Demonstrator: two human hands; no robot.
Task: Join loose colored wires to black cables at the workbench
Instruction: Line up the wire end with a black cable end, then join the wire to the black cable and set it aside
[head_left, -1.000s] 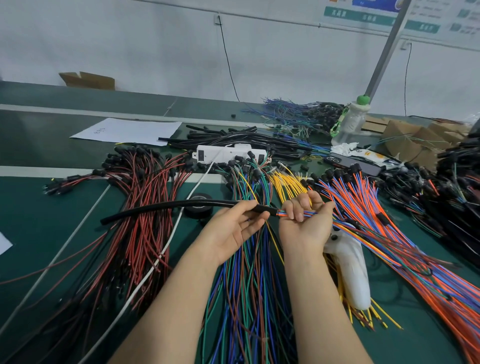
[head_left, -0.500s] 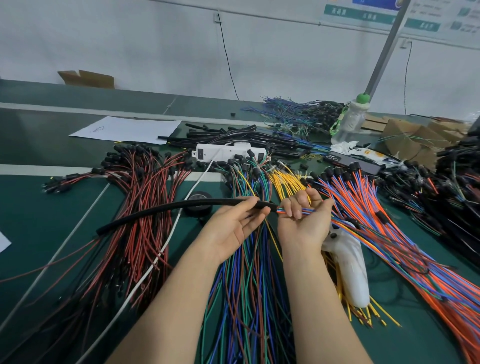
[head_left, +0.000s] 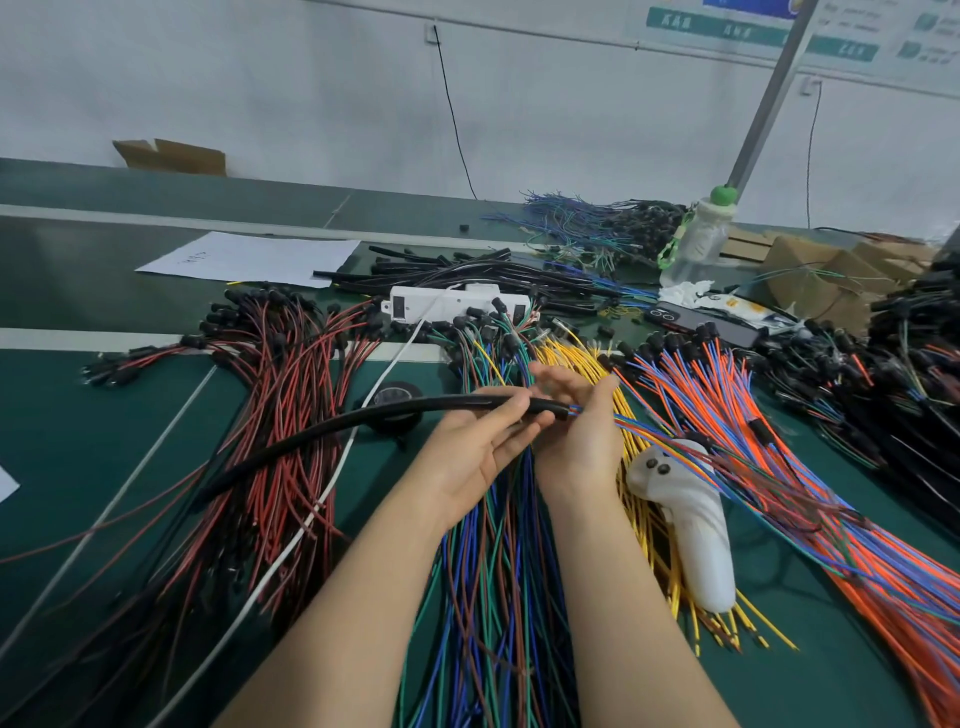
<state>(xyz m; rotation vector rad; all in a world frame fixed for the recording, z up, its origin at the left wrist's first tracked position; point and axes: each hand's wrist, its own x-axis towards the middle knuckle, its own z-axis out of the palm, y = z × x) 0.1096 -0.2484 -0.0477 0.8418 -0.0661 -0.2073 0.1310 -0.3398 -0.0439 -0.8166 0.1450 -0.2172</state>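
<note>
On the counter (head_left: 62, 441), just in front of the one white power strip (head_left: 447, 306), two hands meet. The left hand (head_left: 483, 447) has its fingers clamped on one black cable (head_left: 322, 431). The right hand (head_left: 576, 436) curls its fingers round one thin bundle of coloured wires (head_left: 654, 431) at the cable's end. One white handheld tool (head_left: 691, 530) lies nearer, right of the strip.

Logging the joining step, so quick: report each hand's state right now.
Left hand: holds the black cable near its end.
Right hand: against the coloured wires entering the cable; whether it grips them cannot be told.
</note>
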